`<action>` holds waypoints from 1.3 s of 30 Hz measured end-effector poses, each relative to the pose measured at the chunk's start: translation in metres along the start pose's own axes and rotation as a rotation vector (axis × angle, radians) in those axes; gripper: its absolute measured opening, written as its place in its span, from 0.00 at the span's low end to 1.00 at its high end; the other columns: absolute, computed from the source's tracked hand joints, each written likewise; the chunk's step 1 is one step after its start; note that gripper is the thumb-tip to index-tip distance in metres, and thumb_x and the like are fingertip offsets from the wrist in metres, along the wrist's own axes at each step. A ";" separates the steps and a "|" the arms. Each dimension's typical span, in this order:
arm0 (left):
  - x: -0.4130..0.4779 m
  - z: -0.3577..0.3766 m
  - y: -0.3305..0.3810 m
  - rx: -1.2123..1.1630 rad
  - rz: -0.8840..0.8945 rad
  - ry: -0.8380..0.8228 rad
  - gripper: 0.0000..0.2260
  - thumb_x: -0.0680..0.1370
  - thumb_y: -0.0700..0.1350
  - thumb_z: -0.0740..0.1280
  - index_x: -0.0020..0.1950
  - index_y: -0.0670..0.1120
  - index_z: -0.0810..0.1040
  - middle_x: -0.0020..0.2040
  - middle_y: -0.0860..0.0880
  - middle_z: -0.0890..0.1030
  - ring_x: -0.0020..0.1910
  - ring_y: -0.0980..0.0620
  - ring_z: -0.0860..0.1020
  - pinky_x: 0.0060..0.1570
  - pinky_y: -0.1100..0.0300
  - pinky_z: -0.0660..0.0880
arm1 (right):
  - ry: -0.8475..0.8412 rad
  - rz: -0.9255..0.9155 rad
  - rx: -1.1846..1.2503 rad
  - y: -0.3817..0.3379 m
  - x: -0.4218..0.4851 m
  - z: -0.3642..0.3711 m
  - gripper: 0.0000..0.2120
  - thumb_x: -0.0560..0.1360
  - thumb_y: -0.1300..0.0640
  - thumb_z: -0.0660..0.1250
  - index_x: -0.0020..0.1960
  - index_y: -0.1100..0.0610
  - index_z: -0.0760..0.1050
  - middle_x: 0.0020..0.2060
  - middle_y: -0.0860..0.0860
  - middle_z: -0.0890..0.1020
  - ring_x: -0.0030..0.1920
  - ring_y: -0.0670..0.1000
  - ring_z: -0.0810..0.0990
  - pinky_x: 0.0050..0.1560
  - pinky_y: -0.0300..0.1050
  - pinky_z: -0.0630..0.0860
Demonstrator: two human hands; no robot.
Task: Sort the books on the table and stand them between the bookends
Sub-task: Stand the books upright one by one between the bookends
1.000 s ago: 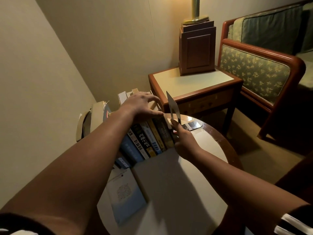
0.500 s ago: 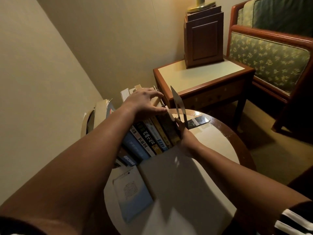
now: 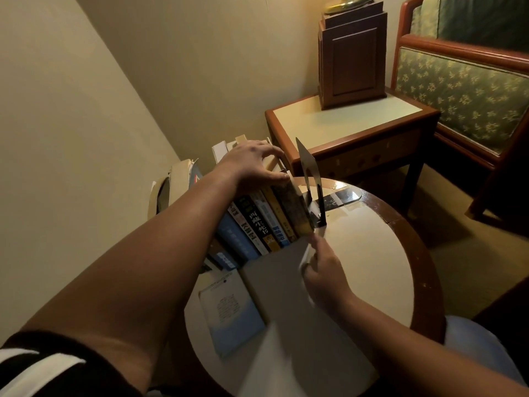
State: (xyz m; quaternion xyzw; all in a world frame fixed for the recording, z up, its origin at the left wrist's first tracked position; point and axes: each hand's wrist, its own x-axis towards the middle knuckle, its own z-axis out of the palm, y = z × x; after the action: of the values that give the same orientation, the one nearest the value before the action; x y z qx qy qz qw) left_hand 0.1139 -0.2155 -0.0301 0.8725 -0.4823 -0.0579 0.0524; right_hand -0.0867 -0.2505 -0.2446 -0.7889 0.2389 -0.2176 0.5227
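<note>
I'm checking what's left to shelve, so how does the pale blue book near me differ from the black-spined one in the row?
The pale blue book lies flat, cover up, outside the row; the black-spined book stands tilted in it, spine showing. Both are on the round table.

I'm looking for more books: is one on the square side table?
No, only the wooden lamp base stands on the side table.

I read a dim, warm-yellow scene. Light source: lamp at upper right. Glare: far rim of the round table. Arm shadows cross its top. The right hand is motion-blurred. Edges bow from wide-angle distortion.
</note>
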 end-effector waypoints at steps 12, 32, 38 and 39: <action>-0.007 -0.002 0.008 -0.015 -0.052 0.006 0.30 0.71 0.65 0.70 0.71 0.57 0.71 0.73 0.49 0.70 0.69 0.46 0.69 0.65 0.44 0.70 | -0.774 -0.324 -0.621 -0.038 -0.033 0.079 0.31 0.82 0.39 0.51 0.81 0.44 0.43 0.80 0.46 0.42 0.79 0.50 0.39 0.78 0.52 0.40; -0.012 -0.002 0.008 -0.093 -0.046 0.022 0.29 0.72 0.62 0.71 0.71 0.57 0.71 0.72 0.47 0.71 0.68 0.43 0.70 0.64 0.42 0.71 | -0.649 -0.205 -0.965 0.026 -0.016 -0.100 0.33 0.81 0.36 0.52 0.81 0.46 0.46 0.81 0.51 0.44 0.80 0.57 0.43 0.77 0.51 0.43; -0.012 -0.002 0.007 -0.112 -0.034 0.028 0.29 0.72 0.61 0.71 0.71 0.55 0.72 0.72 0.46 0.72 0.68 0.42 0.70 0.63 0.43 0.71 | -0.537 -0.018 -0.956 0.028 -0.008 -0.152 0.29 0.83 0.43 0.56 0.80 0.51 0.54 0.81 0.53 0.49 0.79 0.57 0.50 0.77 0.50 0.49; -0.011 -0.002 0.007 -0.113 -0.033 0.027 0.29 0.72 0.61 0.71 0.71 0.55 0.72 0.71 0.46 0.72 0.67 0.42 0.70 0.63 0.43 0.71 | -0.507 -0.017 -0.933 0.029 -0.005 -0.156 0.27 0.83 0.46 0.58 0.79 0.52 0.58 0.80 0.53 0.54 0.78 0.56 0.55 0.76 0.49 0.54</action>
State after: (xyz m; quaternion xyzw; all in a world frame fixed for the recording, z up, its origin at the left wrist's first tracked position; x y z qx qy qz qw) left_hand 0.1025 -0.2101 -0.0267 0.8766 -0.4632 -0.0741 0.1070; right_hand -0.1877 -0.3693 -0.2157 -0.9673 0.1703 0.1050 0.1560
